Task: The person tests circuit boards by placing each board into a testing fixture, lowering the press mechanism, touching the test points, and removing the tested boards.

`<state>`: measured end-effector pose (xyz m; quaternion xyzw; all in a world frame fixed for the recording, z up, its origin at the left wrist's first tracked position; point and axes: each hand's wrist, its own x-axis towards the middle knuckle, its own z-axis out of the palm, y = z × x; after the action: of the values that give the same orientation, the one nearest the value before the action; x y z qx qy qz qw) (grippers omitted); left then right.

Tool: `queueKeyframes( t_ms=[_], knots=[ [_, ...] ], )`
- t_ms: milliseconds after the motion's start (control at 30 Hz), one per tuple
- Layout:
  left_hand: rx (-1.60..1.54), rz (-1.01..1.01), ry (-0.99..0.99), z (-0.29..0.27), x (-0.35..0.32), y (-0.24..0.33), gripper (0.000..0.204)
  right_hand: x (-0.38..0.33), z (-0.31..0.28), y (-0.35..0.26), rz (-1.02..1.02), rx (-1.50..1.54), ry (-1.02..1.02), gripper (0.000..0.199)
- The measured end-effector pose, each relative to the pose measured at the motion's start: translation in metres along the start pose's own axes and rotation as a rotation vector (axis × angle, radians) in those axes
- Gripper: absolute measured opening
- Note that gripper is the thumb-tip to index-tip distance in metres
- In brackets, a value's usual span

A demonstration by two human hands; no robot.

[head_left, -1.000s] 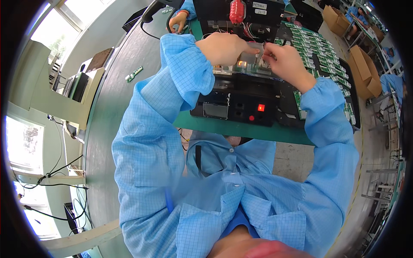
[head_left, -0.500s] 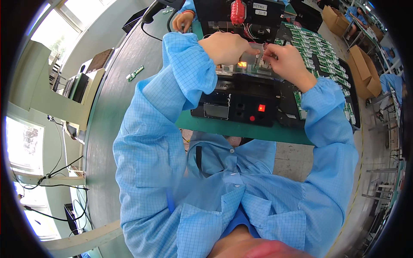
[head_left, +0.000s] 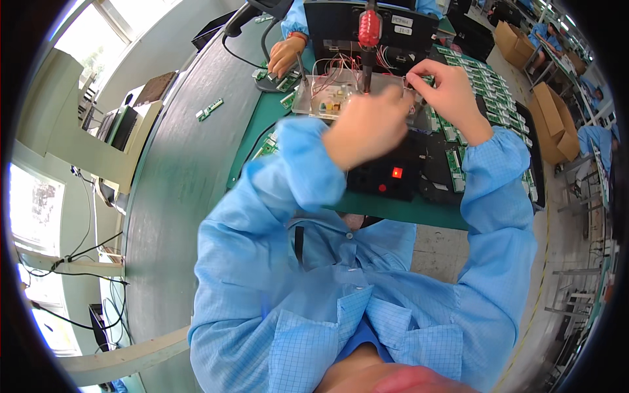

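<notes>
Fixture (head_left: 331, 98), the clear plastic jig with wires under its lid, sits on the green mat (head_left: 393, 209) just past both hands. Right hand (head_left: 445, 92) has its fingertips pinched at the jig's right end, on something too small to make out. Left hand (head_left: 367, 128) is blurred, loosely curled over the near edge; can't tell if it holds anything. Jig's long axis runs left-right, red-handled screwdriver (head_left: 368, 29) hanging above it. 1 coworker's hand (head_left: 285, 56) rests further back.

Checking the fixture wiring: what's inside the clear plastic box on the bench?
Inside the clear plastic box: red and white wires and small yellowish parts. The left hand covers its right part.
</notes>
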<state>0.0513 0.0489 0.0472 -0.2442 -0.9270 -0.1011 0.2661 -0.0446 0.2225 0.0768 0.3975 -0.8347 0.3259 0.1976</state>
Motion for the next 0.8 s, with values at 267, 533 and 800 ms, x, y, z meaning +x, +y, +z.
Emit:
queueKeyframes(
  t_ms=[267,533,800],
  knots=[
    [-0.040,-0.143,0.080,0.043,-0.006,0.036,0.063,0.032,0.018,-0.005,0.087,-0.142,-0.425,0.023],
    [-0.159,-0.214,0.069,0.058,-0.010,0.046,0.064,0.038,0.026,-0.011,-0.033,-0.351,-0.546,0.014],
    [-0.149,-0.204,0.164,0.062,-0.012,0.046,0.061,0.041,0.026,-0.010,-0.001,-0.281,-0.560,0.017]
  ],
)
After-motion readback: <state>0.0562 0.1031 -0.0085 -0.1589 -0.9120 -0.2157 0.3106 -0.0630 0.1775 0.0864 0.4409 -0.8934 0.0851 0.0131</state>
